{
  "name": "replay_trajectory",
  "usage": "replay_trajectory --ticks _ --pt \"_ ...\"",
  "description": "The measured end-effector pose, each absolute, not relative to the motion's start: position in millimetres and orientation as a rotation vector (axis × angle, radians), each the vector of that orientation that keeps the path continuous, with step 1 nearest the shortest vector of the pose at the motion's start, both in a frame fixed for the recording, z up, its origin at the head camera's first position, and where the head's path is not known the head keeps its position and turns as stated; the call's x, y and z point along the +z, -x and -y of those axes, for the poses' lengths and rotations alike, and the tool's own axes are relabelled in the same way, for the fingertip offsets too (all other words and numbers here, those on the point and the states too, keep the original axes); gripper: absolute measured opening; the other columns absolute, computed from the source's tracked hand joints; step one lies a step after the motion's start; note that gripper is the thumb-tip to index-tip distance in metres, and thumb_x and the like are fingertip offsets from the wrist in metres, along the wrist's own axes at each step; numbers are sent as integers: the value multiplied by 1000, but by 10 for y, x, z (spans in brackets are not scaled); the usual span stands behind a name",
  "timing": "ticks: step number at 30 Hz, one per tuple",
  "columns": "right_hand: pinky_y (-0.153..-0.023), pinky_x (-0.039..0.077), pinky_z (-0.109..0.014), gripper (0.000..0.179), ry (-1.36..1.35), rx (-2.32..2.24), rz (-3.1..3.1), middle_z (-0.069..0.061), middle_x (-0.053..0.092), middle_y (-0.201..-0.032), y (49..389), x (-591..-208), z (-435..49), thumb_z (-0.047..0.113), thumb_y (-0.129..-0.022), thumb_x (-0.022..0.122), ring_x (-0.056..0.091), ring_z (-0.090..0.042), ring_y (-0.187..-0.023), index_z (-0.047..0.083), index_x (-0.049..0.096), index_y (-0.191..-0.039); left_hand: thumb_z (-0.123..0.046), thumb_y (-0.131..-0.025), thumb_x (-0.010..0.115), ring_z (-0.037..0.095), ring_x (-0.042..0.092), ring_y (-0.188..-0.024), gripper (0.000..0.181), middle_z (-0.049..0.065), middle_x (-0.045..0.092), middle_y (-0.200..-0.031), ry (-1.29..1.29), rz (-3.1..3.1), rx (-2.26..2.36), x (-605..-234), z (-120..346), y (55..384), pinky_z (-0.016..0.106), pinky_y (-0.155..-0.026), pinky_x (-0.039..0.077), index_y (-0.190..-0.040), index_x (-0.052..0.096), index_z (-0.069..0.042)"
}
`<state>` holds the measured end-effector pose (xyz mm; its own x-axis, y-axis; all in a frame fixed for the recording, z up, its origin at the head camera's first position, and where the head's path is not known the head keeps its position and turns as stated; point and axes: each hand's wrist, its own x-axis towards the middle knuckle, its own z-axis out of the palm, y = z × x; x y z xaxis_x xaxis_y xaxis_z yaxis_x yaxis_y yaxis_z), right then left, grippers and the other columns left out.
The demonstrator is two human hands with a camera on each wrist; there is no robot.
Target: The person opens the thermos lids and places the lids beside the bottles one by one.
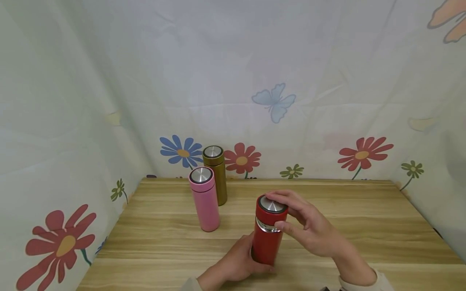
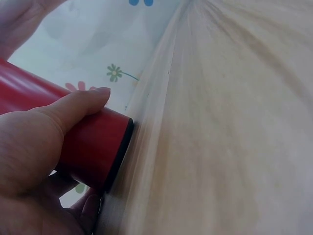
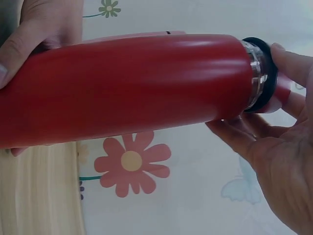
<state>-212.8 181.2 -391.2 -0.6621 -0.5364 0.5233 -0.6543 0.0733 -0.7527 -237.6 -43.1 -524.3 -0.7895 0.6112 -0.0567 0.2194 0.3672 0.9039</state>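
A red thermos flask (image 1: 267,247) stands near the front of the wooden table. My left hand (image 1: 238,258) grips its lower body, thumb across the front; in the left wrist view the flask's black base (image 2: 120,154) is right at the tabletop. The red lid (image 1: 271,216), topped with a brushed steel disc, sits over the mouth, and a band of shiny steel neck (image 3: 255,76) shows below it. With fingertips over the top and thumb at its lower edge, my right hand (image 1: 313,228) holds the lid. In the right wrist view the lid is partly hidden by my fingers.
To the left of the red flask, a pink thermos flask (image 1: 205,206) stands upright with its lid on. Just behind it is a gold thermos flask (image 1: 220,182), also lidded. A flowered cloth (image 1: 309,141) hangs behind the wooden table (image 1: 156,242) and along both sides.
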Motion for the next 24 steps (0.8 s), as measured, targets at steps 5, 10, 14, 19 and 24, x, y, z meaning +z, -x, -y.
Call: replay_trajectory --ticks 5,10,14,19,24 --pt "-110 48 -25 60 -1200 1592 2262 -11 51 -147 2101 -3826 -1795 -10 -95 66 58 -19 -130 5 49 -151 -38 -80 90 0 60 -114 66 -19 65 -125 -719 -2253 1397 -5250 430 2378 35 -106 50 -135 52 -43" --pt "-111 48 -25 60 -1139 1607 2271 -8 51 -148 2107 -3760 -1794 -8 -96 65 56 -19 -132 7 48 -151 -39 -80 90 0 61 -112 66 -18 66 -123 -733 -2268 1401 -5255 433 2366 33 -104 50 -134 52 -42" --pt "-111 47 -25 59 -1132 1624 2272 -8 50 -147 2117 -3735 -1804 -8 -96 65 56 -19 -132 7 49 -151 -38 -80 90 0 61 -112 66 -18 65 -123 -729 -2256 1405 -5244 432 2364 33 -104 50 -134 52 -42" --pt "-112 46 -23 58 -1113 1645 2270 -8 50 -148 2128 -3726 -1822 -9 -96 64 55 -18 -133 7 50 -150 -35 -81 89 1 60 -113 66 -19 65 -125 -708 -2218 1412 -5223 426 2370 35 -106 49 -135 51 -43" --pt "-112 46 -23 57 -1117 1643 2249 -11 50 -148 2143 -3743 -1849 -11 -96 62 54 -17 -134 5 49 -150 -34 -81 90 1 60 -114 67 -20 65 -125 -681 -2204 1407 -5213 421 2378 37 -107 49 -135 51 -45"
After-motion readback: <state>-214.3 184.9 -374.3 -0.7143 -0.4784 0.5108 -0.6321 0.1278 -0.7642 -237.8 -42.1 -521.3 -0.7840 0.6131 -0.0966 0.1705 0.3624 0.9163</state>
